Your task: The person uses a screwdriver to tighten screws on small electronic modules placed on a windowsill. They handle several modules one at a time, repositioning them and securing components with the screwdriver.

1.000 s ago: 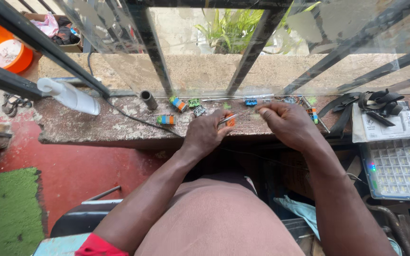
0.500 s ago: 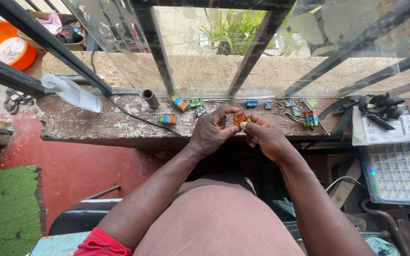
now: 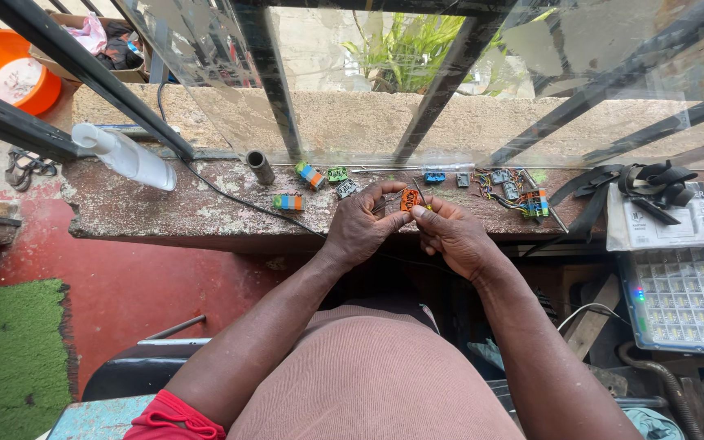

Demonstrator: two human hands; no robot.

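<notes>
Over the worn concrete window ledge (image 3: 148,213), both my hands meet on a small orange connector block (image 3: 409,200). My left hand (image 3: 364,224) pinches the block between thumb and fingers. My right hand (image 3: 450,236) touches the block's right side with its fingertips and holds a thin pin or wire against it. Several small coloured connector pieces lie on the ledge beyond my hands: a striped orange-blue one (image 3: 288,202), a green one (image 3: 336,174), a blue one (image 3: 434,176), and a wired cluster (image 3: 523,195) to the right.
A white plastic bottle (image 3: 128,157) lies at the ledge's left, beside a short metal tube (image 3: 260,166) and a black cable (image 3: 230,195). Black straps (image 3: 649,183) rest on a white box at right, above a clear compartment tray (image 3: 686,297). Window bars (image 3: 266,77) rise behind the ledge.
My right hand came in from the right side of the ledge to meet my left hand. Both now grip the orange block, slightly lower than half a second ago.
</notes>
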